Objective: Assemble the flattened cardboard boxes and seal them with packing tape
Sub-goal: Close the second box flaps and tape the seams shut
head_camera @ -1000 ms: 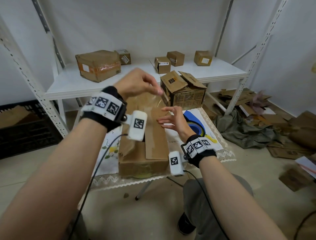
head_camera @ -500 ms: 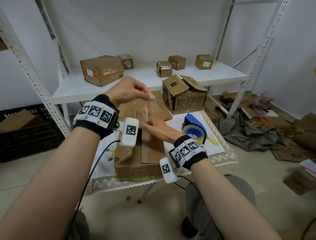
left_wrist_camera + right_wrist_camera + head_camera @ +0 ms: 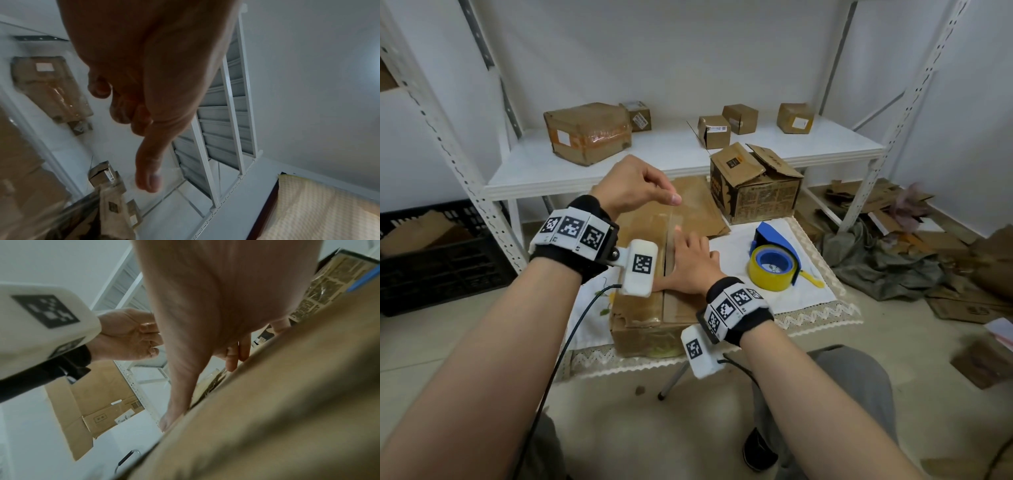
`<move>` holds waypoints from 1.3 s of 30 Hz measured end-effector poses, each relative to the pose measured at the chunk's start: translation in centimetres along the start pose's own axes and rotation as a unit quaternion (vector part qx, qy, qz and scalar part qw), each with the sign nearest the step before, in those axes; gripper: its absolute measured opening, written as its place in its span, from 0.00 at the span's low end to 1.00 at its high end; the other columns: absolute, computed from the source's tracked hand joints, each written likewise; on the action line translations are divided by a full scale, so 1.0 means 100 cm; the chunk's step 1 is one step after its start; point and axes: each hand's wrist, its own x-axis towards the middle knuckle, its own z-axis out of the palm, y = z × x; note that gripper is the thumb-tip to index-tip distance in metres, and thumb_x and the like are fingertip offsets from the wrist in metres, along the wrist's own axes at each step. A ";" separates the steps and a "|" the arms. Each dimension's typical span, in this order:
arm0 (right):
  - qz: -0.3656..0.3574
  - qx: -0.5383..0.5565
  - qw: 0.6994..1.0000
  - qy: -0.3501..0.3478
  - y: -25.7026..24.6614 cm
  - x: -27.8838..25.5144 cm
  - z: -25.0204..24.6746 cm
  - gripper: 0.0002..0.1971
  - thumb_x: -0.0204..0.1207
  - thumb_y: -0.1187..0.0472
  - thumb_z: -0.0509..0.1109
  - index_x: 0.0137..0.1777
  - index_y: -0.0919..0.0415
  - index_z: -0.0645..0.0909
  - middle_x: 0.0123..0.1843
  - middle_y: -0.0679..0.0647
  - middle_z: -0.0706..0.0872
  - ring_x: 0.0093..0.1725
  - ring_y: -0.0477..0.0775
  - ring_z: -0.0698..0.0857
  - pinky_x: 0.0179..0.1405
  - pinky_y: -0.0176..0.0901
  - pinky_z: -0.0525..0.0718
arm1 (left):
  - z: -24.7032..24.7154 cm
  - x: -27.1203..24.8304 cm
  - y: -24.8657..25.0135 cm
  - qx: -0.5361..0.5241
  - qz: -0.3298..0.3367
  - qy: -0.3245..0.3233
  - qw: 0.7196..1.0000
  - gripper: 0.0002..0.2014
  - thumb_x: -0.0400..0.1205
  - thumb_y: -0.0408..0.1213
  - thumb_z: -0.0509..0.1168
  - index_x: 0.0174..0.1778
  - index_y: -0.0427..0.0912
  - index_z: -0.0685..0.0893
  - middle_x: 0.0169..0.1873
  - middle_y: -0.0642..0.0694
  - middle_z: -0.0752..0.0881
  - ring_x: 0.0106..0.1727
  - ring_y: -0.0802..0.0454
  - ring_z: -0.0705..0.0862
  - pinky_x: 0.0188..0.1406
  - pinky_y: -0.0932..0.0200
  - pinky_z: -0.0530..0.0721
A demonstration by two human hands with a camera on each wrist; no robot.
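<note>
Right hand [image 3: 693, 263] flat on box [image 3: 640, 308]; left hand [image 3: 631, 185] fingers curled, perhaps pinching tape; labels illegible.

light: soft, even indoor | shadows: faint | wrist views: motion-blurred | edges: wide-angle bending

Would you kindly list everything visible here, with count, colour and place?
Box being sealed: one, brown, on the cloth under the hands.
Tape dispenser: one, blue with a yellow roll, right of that box.
Open box: one, brown, printed, behind the dispenser.
Shelf boxes: five, brown, one large, four small, on the white shelf.
Crate: one, black, floor left.
Cardboard scraps: several, brown, floor right.
Left hand: raised above the box.
Right hand: flat on the box top.
</note>
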 end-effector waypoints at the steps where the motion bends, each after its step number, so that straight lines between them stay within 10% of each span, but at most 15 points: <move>1: 0.001 -0.003 1.000 0.001 0.000 0.001 0.000 0.71 0.61 0.26 0.79 0.91 0.59 0.39 0.88 0.62 0.54 0.87 0.66 0.51 0.83 0.75 0.58 | 0.001 0.001 -0.002 -0.008 0.003 0.004 1.000 0.04 0.72 0.36 0.82 0.37 0.46 0.93 0.37 0.51 0.91 0.44 0.61 0.87 0.48 0.64 0.79; 9: -0.002 -0.020 1.000 -0.008 -0.001 0.002 -0.002 0.68 0.64 0.28 0.78 0.91 0.58 0.41 0.86 0.61 0.55 0.86 0.66 0.52 0.83 0.73 0.58 | 0.006 -0.006 -0.025 -0.095 0.003 0.057 0.994 0.08 0.72 0.33 0.82 0.43 0.35 0.93 0.28 0.55 0.90 0.37 0.65 0.89 0.46 0.71 0.83; 12: -0.008 -0.035 0.999 -0.007 -0.001 0.001 0.003 0.66 0.65 0.28 0.78 0.91 0.56 0.42 0.83 0.59 0.58 0.83 0.64 0.55 0.81 0.71 0.61 | 0.000 -0.010 -0.018 -0.144 0.011 0.092 0.985 0.10 0.78 0.36 0.77 0.52 0.35 0.92 0.41 0.57 0.92 0.41 0.71 0.87 0.44 0.74 0.79; 16: -0.015 -0.035 0.999 -0.011 0.000 0.000 0.005 0.66 0.65 0.25 0.76 0.91 0.55 0.43 0.82 0.57 0.58 0.84 0.62 0.54 0.82 0.71 0.60 | -0.053 0.002 0.042 -0.138 0.051 0.108 0.983 0.08 0.76 0.51 0.78 0.46 0.53 0.92 0.47 0.58 0.91 0.47 0.67 0.86 0.49 0.65 0.82; 23: -0.027 0.139 0.990 -0.001 0.006 0.001 -0.020 0.46 0.74 0.38 0.78 0.88 0.48 0.61 0.79 0.62 0.74 0.80 0.64 0.69 0.82 0.64 0.66 | -0.036 0.017 0.046 -0.070 0.038 0.050 0.996 0.07 0.72 0.44 0.81 0.42 0.48 0.93 0.40 0.58 0.94 0.50 0.65 0.89 0.68 0.53 0.83; 26: -0.012 0.295 0.955 0.006 0.010 0.000 -0.042 0.31 0.84 0.62 0.73 0.84 0.58 0.68 0.64 0.63 0.87 0.59 0.61 0.87 0.55 0.42 0.84 | -0.028 0.018 0.030 -0.085 0.021 0.051 0.995 0.06 0.74 0.43 0.81 0.40 0.48 0.92 0.32 0.63 0.91 0.38 0.75 0.84 0.46 0.68 0.76; 29: -0.006 0.407 0.910 0.077 0.010 0.001 -0.061 0.19 0.84 0.71 0.68 0.74 0.61 0.77 0.65 0.65 0.87 0.58 0.62 0.91 0.49 0.41 0.91 | -0.024 0.017 0.023 -0.094 0.021 0.054 0.994 0.06 0.75 0.43 0.81 0.40 0.47 0.92 0.28 0.64 0.88 0.33 0.77 0.81 0.36 0.75 0.73; 35: -0.063 0.591 0.762 0.257 -0.012 -0.005 -0.085 0.11 0.87 0.56 0.67 0.60 0.63 0.83 0.47 0.56 0.86 0.47 0.51 0.85 0.53 0.49 0.86 | -0.017 0.011 0.023 -0.110 0.017 0.074 0.991 0.06 0.76 0.39 0.80 0.43 0.42 0.92 0.30 0.62 0.88 0.33 0.80 0.82 0.34 0.85 0.73; 39: -0.124 0.615 0.737 0.251 -0.021 -0.010 -0.093 0.24 0.77 0.47 0.76 0.63 0.64 0.80 0.48 0.58 0.86 0.48 0.54 0.88 0.54 0.50 0.91 | -0.017 0.008 0.019 -0.116 0.016 0.078 0.990 0.07 0.77 0.41 0.80 0.46 0.43 0.93 0.37 0.60 0.90 0.37 0.81 0.83 0.34 0.86 0.73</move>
